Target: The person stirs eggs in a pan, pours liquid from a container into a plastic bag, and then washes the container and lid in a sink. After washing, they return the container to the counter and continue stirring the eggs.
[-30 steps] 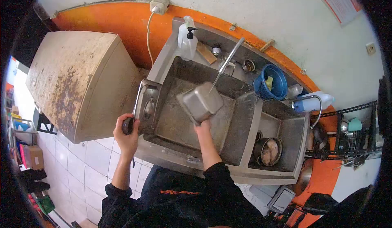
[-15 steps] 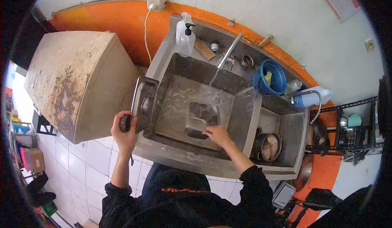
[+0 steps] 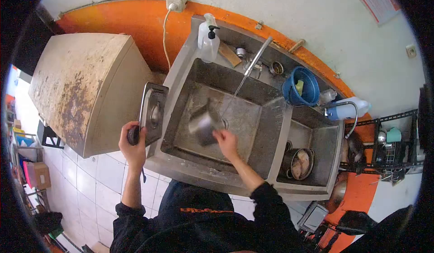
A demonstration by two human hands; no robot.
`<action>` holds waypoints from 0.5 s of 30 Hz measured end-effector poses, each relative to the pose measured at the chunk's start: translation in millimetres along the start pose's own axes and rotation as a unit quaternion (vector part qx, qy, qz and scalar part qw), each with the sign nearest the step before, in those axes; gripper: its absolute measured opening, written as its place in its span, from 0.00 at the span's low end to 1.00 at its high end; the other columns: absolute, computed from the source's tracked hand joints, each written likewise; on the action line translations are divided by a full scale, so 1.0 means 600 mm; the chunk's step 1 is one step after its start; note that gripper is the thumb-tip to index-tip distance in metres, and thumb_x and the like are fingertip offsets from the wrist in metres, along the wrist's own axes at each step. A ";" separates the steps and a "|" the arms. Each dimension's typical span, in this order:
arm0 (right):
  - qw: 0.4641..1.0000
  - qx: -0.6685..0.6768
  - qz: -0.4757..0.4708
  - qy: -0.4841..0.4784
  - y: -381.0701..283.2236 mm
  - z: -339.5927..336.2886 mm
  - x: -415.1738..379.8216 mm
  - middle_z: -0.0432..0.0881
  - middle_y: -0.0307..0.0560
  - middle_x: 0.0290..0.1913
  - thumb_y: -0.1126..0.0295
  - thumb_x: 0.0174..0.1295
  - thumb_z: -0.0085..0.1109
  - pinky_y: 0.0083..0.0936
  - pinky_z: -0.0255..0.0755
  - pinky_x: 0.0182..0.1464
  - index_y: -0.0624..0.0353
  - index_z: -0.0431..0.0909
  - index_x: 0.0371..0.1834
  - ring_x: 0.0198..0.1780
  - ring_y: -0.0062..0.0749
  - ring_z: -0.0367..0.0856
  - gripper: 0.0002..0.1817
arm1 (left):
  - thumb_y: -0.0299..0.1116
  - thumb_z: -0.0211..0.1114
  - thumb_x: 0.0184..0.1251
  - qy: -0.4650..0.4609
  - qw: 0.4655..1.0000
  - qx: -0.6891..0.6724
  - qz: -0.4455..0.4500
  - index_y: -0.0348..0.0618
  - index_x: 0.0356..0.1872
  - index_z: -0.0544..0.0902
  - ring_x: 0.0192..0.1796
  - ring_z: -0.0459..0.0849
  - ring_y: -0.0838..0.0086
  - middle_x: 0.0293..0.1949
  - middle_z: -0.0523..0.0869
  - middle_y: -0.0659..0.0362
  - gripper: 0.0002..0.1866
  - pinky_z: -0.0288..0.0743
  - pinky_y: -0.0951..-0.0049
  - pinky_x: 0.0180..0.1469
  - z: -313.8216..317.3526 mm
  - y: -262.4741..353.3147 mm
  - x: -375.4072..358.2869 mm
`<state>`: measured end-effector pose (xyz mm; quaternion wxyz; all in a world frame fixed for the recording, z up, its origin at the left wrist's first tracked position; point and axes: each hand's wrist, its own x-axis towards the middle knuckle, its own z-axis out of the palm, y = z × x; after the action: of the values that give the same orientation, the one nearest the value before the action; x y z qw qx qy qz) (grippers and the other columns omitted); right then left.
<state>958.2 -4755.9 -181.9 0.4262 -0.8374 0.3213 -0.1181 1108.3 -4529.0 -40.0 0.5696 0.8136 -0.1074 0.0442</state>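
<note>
My left hand (image 3: 133, 145) is closed around the dark knob of a rectangular metal lid (image 3: 155, 112), which stands on edge over the left rim of the sink. In the large steel basin (image 3: 244, 151), my right hand (image 3: 226, 143) grips the edge of a small rectangular metal food pan (image 3: 202, 125). The pan is tilted and smeared by motion. A thin stream of water falls from the faucet (image 3: 258, 57) beside the pan.
A pump bottle (image 3: 209, 49), a wooden block (image 3: 230, 55) and a blue bucket (image 3: 304, 88) line the back ledge. The smaller right basin holds a pot (image 3: 300, 163). A worn, pale cabinet (image 3: 86, 90) stands to the left.
My right hand has lifted the food pan from the basin floor and moved it left, tilting it. The lid in my left hand has shifted slightly left and turned more edge-on.
</note>
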 end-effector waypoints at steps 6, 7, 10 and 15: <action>0.870 0.443 0.209 0.057 0.002 0.044 0.182 0.76 0.42 0.35 0.65 0.55 0.54 0.28 0.68 0.35 0.65 0.68 0.39 0.32 0.31 0.73 0.15 | 0.24 0.63 0.50 0.018 0.999 0.040 0.027 0.40 0.33 0.74 0.30 0.71 0.82 0.26 0.74 0.64 0.08 0.66 0.83 0.36 -0.002 0.017 -0.002; 0.838 0.485 0.247 0.036 -0.011 0.016 0.187 0.76 0.41 0.38 0.65 0.55 0.54 0.29 0.68 0.36 0.64 0.67 0.41 0.34 0.31 0.73 0.15 | 0.24 0.63 0.50 0.017 0.999 0.037 0.021 0.40 0.33 0.74 0.30 0.71 0.82 0.26 0.74 0.64 0.09 0.66 0.83 0.35 -0.003 0.017 -0.002; 0.810 0.525 0.258 0.041 0.008 -0.009 0.160 0.73 0.44 0.48 0.60 0.57 0.51 0.33 0.67 0.45 0.63 0.65 0.49 0.45 0.34 0.72 0.21 | 0.25 0.63 0.50 0.020 0.999 0.029 0.005 0.40 0.32 0.74 0.30 0.70 0.81 0.26 0.74 0.64 0.09 0.66 0.82 0.35 -0.011 0.010 -0.006; 0.700 0.648 0.294 0.064 0.077 -0.007 0.096 0.61 0.43 0.60 0.48 0.61 0.33 0.41 0.57 0.58 0.54 0.56 0.60 0.59 0.37 0.60 0.29 | 0.25 0.64 0.49 0.027 0.999 0.031 -0.004 0.40 0.32 0.74 0.30 0.70 0.82 0.27 0.75 0.63 0.09 0.65 0.83 0.35 -0.021 -0.019 -0.001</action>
<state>980.2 -4815.5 -220.1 0.8550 -0.2077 0.4214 -0.2196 1111.1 -4513.3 -46.4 0.5471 0.8298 -0.0873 0.0668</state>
